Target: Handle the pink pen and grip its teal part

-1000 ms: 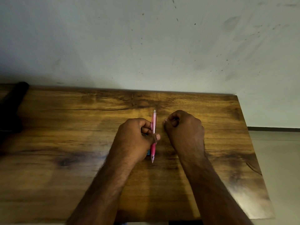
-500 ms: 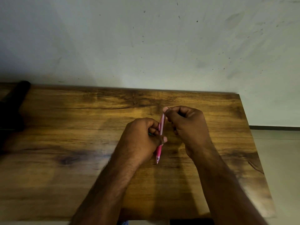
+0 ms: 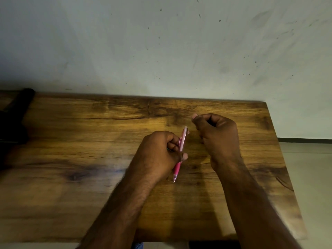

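Two hands work over the middle of the wooden table [image 3: 71,159]. The left hand [image 3: 158,155] grips a pink pen [image 3: 180,153] near the frame's centre, fingers and thumb curled round its barrel, the writing tip pointing down toward the lower edge, the top end tilted up and to the right. The right hand [image 3: 217,135], just right of the pen and apart from it, has its fingers curled, thumb against fingertips; whether it pinches anything I cannot tell. A dark object [image 3: 14,115] lies at the table's left edge.
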Demonstrator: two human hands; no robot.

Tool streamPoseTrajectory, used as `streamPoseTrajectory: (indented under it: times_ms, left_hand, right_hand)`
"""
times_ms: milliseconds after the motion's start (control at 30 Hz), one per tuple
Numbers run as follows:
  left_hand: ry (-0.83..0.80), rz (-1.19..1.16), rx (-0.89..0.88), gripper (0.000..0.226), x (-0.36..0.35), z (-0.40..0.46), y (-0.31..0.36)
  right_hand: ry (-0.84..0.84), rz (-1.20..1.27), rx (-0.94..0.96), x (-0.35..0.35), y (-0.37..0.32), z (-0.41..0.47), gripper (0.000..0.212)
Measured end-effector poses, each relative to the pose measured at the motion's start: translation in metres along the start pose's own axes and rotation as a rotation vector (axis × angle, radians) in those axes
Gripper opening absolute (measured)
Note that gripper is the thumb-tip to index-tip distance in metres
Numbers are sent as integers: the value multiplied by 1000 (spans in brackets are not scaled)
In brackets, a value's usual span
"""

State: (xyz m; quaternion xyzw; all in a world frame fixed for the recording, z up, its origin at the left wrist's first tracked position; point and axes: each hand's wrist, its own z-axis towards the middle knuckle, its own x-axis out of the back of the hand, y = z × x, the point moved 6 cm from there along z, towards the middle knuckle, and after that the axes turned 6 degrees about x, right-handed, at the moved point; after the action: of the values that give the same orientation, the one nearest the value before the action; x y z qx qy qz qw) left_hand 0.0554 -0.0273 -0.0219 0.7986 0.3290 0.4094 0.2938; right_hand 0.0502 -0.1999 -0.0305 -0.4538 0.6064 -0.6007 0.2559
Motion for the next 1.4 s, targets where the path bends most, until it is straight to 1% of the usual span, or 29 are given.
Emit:
streamPoseTrajectory:
  times_ms: [133, 200, 300, 433, 600, 767, 833, 900, 933, 967, 1000, 1067, 1133, 1233, 1400]
  left_hand:
    - [12, 12, -3, 19, 0, 0, -1]
    - [14, 25, -6, 21, 0, 1, -1]
    - [10, 23, -5, 22, 1, 1, -1]
    - [17, 13, -1, 20, 4, 1, -1]
    - [22, 3, 5, 20, 5, 2, -2]
    - [21, -5, 3, 18, 4, 4, -3]
    - [27, -8, 7, 17, 5, 4, -4]
    - [35, -23, 18, 16, 5, 4, -5]
    - [36, -36, 25, 16, 5, 5, -6]
    - [36, -48, 32, 16, 5, 5, -6]
    - [38, -58, 37, 17, 4, 5, -7]
    - [44, -69, 40, 17, 3, 6, -7]
    - [45, -73, 36, 17, 2, 6, -6]
    - [44, -73, 32, 17, 0, 5, -4]
    - [51, -63, 40, 20, 0, 6, -4]
  right_hand:
    - [74, -418, 83, 12, 3, 3, 19]
    - [61, -584, 101, 12, 4, 2, 19]
    - [37, -717, 80, 6, 7, 1, 20]
    - [70, -814, 130, 3, 1, -1, 20]
    - [85, -811, 124, 5, 1, -2, 21]
    - [79, -751, 130, 8, -1, -1, 22]
    - [73, -669, 152, 11, -5, 0, 22]
    - [-13, -408, 125, 13, -9, 1, 18]
    - [-96, -266, 91, 11, -11, 1, 15]
    - [-195, -175, 61, 9, -12, 0, 11]
    - [-295, -143, 43, 7, -13, -3, 8]
    - [-436, -172, 17, 2, -11, -8, 8]
    - [-485, -224, -2, -3, -7, -12, 14]
    - [-473, -253, -15, -10, -4, -13, 19]
    - [-439, -241, -39, -16, -1, -12, 15]
